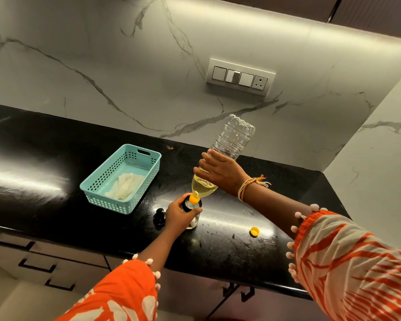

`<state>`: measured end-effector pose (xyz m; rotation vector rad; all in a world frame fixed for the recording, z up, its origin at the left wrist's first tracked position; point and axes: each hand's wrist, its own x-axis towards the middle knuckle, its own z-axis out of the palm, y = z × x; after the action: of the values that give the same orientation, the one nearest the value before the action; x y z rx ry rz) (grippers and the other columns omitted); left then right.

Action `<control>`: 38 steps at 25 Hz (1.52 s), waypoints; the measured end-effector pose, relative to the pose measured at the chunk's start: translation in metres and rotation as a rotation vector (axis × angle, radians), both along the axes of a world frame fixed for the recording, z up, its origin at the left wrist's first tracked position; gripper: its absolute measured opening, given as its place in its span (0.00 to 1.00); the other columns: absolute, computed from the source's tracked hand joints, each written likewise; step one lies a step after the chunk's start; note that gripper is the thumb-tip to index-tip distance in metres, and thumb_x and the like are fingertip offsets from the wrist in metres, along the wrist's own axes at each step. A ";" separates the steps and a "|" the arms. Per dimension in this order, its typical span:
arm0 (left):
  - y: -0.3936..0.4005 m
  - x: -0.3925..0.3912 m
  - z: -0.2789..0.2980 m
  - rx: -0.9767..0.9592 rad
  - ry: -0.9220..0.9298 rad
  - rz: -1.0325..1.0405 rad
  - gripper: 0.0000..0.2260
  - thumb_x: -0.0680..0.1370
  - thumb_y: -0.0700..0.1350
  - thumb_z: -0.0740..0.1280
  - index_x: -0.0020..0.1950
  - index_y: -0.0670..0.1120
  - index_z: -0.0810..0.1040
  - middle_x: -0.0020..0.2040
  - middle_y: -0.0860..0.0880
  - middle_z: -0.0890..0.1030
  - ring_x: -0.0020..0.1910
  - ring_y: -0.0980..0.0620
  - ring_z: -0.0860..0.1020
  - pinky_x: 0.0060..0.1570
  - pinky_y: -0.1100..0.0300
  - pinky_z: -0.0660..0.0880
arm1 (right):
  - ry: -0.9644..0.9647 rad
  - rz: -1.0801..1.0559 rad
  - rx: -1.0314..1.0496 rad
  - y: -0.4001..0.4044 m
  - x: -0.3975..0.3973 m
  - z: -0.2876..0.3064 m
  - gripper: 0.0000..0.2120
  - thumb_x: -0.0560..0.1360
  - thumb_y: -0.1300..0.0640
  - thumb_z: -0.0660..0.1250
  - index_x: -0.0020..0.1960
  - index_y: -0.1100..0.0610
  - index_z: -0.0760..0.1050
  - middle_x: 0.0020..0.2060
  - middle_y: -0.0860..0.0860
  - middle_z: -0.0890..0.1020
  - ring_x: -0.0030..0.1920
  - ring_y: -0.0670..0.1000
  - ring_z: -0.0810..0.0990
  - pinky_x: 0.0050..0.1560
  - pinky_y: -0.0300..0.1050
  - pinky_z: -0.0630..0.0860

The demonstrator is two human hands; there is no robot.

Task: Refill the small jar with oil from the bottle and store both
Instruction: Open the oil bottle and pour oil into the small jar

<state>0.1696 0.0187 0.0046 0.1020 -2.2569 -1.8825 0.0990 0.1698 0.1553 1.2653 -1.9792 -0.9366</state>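
Observation:
A clear plastic oil bottle [233,137] is tipped nearly upside down, its orange neck down in the mouth of a small glass jar [193,220] on the black counter [56,163]. Yellow oil has gathered at the bottle's shoulder. My right hand [220,172] grips the bottle around its middle. My left hand [180,215] holds the jar from the left side, covering most of it. The jar's black lid [159,216] lies just left of that hand. The bottle's orange cap [254,231] rests on the counter to the right.
A turquoise perforated basket [97,185] with a white cloth [125,185] inside stands on the counter to the left. A switch panel [240,76] is on the marble wall behind. The counter ends at a side wall on the right. Drawers lie below the front edge.

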 end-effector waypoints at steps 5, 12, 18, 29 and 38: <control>0.000 0.000 0.002 -0.016 -0.007 0.014 0.19 0.66 0.41 0.79 0.53 0.52 0.79 0.47 0.53 0.82 0.48 0.56 0.80 0.46 0.67 0.74 | -0.002 -0.018 -0.011 0.001 0.001 0.003 0.28 0.65 0.58 0.76 0.63 0.52 0.72 0.56 0.54 0.80 0.62 0.58 0.76 0.69 0.53 0.69; 0.000 -0.001 0.001 -0.019 -0.027 0.027 0.22 0.66 0.41 0.79 0.58 0.46 0.80 0.49 0.52 0.82 0.50 0.54 0.80 0.48 0.67 0.74 | 0.016 -0.023 -0.014 0.001 0.001 0.008 0.28 0.66 0.58 0.76 0.63 0.51 0.72 0.56 0.53 0.80 0.62 0.58 0.77 0.68 0.52 0.68; 0.000 0.000 0.004 -0.017 -0.022 0.025 0.20 0.65 0.41 0.79 0.54 0.50 0.79 0.47 0.53 0.82 0.48 0.55 0.80 0.46 0.70 0.73 | 0.005 -0.027 -0.018 0.001 0.001 0.004 0.29 0.65 0.59 0.77 0.64 0.52 0.71 0.56 0.54 0.80 0.62 0.58 0.76 0.68 0.53 0.69; -0.001 -0.001 0.003 -0.021 -0.054 0.019 0.23 0.65 0.42 0.80 0.59 0.46 0.80 0.49 0.51 0.82 0.49 0.54 0.80 0.49 0.62 0.75 | 0.000 -0.034 -0.037 0.000 0.003 0.008 0.28 0.65 0.59 0.77 0.63 0.52 0.73 0.56 0.54 0.80 0.61 0.57 0.77 0.68 0.52 0.68; -0.003 -0.002 -0.001 -0.012 -0.022 0.000 0.21 0.65 0.43 0.80 0.53 0.54 0.78 0.46 0.58 0.82 0.49 0.58 0.80 0.47 0.69 0.74 | -0.012 -0.097 -0.097 0.006 0.008 -0.004 0.25 0.67 0.60 0.73 0.63 0.52 0.73 0.55 0.53 0.80 0.61 0.58 0.77 0.67 0.53 0.69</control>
<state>0.1679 0.0157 0.0040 0.1212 -2.2820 -1.8763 0.1068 0.1756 0.1514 1.1328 -2.0850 -0.8696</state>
